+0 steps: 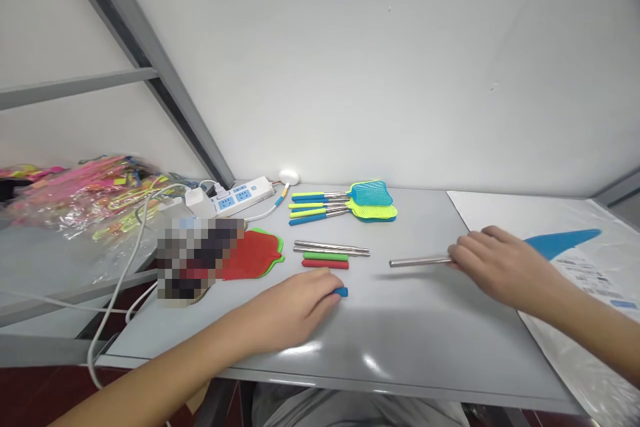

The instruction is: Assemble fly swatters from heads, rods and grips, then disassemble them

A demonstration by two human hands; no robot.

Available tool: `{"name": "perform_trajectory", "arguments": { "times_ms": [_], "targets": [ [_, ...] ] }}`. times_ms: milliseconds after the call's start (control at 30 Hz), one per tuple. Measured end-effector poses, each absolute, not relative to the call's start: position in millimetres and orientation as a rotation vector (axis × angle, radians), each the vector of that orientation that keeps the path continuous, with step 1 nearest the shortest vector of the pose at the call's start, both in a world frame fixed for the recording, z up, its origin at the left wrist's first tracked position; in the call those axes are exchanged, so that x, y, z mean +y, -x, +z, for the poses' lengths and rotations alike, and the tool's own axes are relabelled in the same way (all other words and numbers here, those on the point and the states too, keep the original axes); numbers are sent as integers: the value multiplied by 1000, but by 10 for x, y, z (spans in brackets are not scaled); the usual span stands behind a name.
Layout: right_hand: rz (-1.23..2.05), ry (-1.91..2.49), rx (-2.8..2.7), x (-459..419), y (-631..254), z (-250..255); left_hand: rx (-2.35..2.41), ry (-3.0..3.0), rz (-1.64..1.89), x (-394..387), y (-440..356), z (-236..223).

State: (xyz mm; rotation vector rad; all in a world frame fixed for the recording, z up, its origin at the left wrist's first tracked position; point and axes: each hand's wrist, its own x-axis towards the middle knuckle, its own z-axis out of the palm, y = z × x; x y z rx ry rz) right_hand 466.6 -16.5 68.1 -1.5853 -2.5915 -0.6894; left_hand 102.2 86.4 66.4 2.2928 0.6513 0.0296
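My left hand [295, 310] is closed around a blue handle sleeve [343, 292] low over the table, and only the sleeve's end shows past the fingers. To the right, my right hand [500, 265] grips a fly swatter by its metal rod [417, 261]. The bare rod end points left, toward my left hand. Beyond the right fingers, the swatter's blue head [565, 241] sticks out, seen nearly edge-on. Just past my left hand lie a red sleeve [325, 264], a green sleeve [326, 256] and some metal rods [333, 247].
Several fly swatters [373, 203] with blue and yellow heads lie stacked near the wall. Red and green swatter heads [253, 257] rest on the left beside a blurred patch. A power strip [243, 195] with cables stands behind them. White plastic packaging [565, 353] covers the right side.
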Motion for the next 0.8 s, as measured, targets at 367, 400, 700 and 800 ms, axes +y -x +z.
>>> {"name": "perform_trajectory", "arguments": {
  "times_ms": [367,400,700,800],
  "targets": [
    [-761,1711,-2410,205,-4370,24,505,-3129,338,1086,-1157,170],
    [-734,1715,-2380,223,-4373,-24,531,-3133,362,1116,-1147,178],
    [-514,1759,-2298,252,-4417,-130,572,-3049,433,1204,-1165,221],
    [-442,1770,-2264,276,-4426,-149,691,-3047,359,1201,-1184,189]
  ]
}}
